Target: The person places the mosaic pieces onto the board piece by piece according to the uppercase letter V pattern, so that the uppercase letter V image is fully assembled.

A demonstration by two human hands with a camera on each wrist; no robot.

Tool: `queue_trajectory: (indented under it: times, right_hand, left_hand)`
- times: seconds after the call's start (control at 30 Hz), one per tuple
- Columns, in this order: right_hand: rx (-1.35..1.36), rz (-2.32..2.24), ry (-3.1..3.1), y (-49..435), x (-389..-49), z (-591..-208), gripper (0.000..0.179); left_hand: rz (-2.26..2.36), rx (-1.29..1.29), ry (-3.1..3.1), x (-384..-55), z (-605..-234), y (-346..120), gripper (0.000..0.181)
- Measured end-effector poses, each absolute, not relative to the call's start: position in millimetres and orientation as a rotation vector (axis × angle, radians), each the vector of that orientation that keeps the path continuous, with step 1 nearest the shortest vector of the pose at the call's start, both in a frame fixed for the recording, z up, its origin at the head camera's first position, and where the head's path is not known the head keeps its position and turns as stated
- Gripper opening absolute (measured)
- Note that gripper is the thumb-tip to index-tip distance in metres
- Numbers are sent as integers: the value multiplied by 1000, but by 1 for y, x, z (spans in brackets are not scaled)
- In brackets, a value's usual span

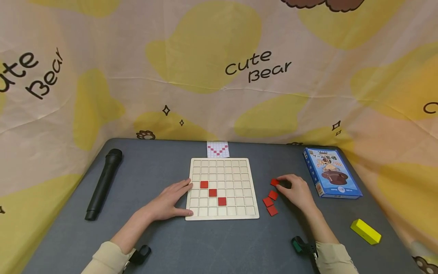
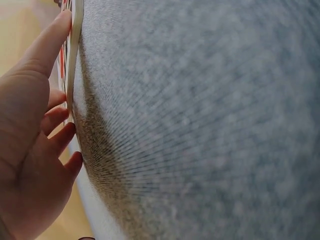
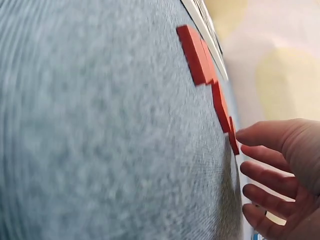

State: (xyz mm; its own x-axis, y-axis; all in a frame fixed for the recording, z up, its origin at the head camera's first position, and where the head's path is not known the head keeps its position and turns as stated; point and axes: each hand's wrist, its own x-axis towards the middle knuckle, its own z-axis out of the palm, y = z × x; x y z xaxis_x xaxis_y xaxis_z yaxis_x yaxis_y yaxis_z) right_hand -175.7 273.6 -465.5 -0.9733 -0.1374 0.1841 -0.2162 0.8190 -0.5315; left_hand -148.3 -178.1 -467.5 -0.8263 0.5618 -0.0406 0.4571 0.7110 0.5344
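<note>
A white square grid board (image 1: 222,218) lies on the grey table, with three red square tiles set in a diagonal in its cells. My left hand (image 1: 171,199) rests along the board's left edge, fingers extended and thumb on the near left corner. In the left wrist view, the thumb (image 2: 47,45) lies over the board's rim. To the right of the board, my right hand (image 1: 299,192) has thumb and index finger pinching the farthest loose red tile (image 1: 275,182). Several more red tiles (image 1: 272,210) lie just nearer on the table.
A pattern card (image 1: 218,149) with a red V-shape lies behind the board. At the left is a black microphone (image 1: 103,186); at the right are a blue box (image 1: 332,173) and a yellow block (image 1: 365,231). A printed cloth (image 1: 205,76) hangs behind the table.
</note>
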Motion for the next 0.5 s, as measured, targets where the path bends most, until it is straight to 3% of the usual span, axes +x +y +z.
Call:
queue_trajectory:
  times: [0.5]
  right_hand:
    - [240, 834, -2877, 276, -177, -470, 27]
  left_hand:
    - [780, 793, 2703, -148, -468, -179, 90]
